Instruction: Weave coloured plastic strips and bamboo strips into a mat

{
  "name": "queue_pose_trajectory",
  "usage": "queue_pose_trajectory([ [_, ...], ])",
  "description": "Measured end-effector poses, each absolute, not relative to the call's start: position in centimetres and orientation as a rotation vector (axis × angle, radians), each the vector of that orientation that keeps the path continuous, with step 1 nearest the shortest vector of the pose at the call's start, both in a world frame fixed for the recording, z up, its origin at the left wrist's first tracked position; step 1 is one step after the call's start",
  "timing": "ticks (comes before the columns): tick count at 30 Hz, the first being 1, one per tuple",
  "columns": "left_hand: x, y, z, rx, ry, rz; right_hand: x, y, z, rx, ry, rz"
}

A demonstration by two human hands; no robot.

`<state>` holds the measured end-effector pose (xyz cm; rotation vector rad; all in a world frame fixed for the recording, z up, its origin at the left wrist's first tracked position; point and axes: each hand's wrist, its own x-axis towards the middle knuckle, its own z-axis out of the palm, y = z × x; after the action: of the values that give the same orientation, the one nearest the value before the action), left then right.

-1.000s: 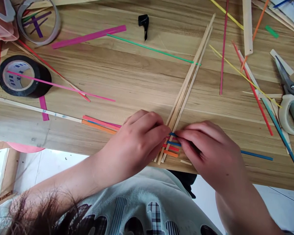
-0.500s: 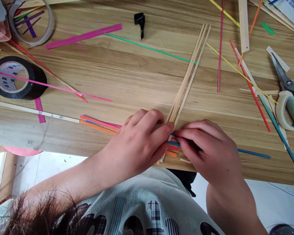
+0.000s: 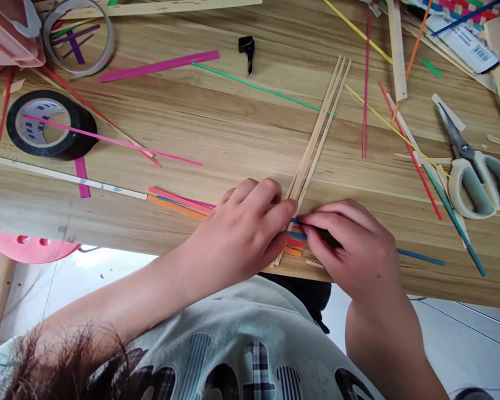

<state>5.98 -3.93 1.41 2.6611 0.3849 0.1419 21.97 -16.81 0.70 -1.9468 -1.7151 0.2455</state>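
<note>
Several pale wooden strips [image 3: 316,133] lie slanted on the table, their near ends crossing coloured strips. My left hand [image 3: 254,228] is closed, thumb and forefinger pressing the crossing from the left. It covers the middle of the coloured bundle [image 3: 177,203], whose red, blue and orange strips emerge on its left; short red and orange ends show on its right. My right hand [image 3: 350,239] pinches the tip of a blue strip [image 3: 295,221] just right of the crossing. Another blue strip [image 3: 420,256] passes out from beneath my right hand toward the right.
Black tape [image 3: 81,133] and a pale tape ring [image 3: 109,47] lie at left. Scissors [image 3: 466,161] sit at right among loose strips. A black tape piece [image 3: 246,47] and a green strip [image 3: 258,88] are farther back. The table's near edge runs below my hands.
The whole view has shifted, showing more of the table's right side and the pink stool at lower left. Both hands keep nearly the same pose at the crossing.
</note>
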Motion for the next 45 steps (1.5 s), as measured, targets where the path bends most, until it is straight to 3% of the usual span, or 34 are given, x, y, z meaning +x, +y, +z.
queue_pose_trajectory([
  [7, 5.9, -4.0, 1.4, 2.677, 0.379, 0.153, 22.0, -17.9, 1.7, -2.085, -1.821, 0.062],
  [24, 5.9, -4.0, 1.2, 2.655, 0.405, 0.161, 18.9, -17.1, 6.5, -2.311, -1.988, 0.227],
  [32, 5.5, -4.2, 1.4, 2.744, 0.471, 0.183, 17.7, -16.5, 5.8, -2.386, -1.975, 0.038],
  [45, 3.9, -3.9, 2.1, 2.746, 0.545, 0.090, 16.9, -14.9, 5.1, -2.379, -1.925, 0.037],
])
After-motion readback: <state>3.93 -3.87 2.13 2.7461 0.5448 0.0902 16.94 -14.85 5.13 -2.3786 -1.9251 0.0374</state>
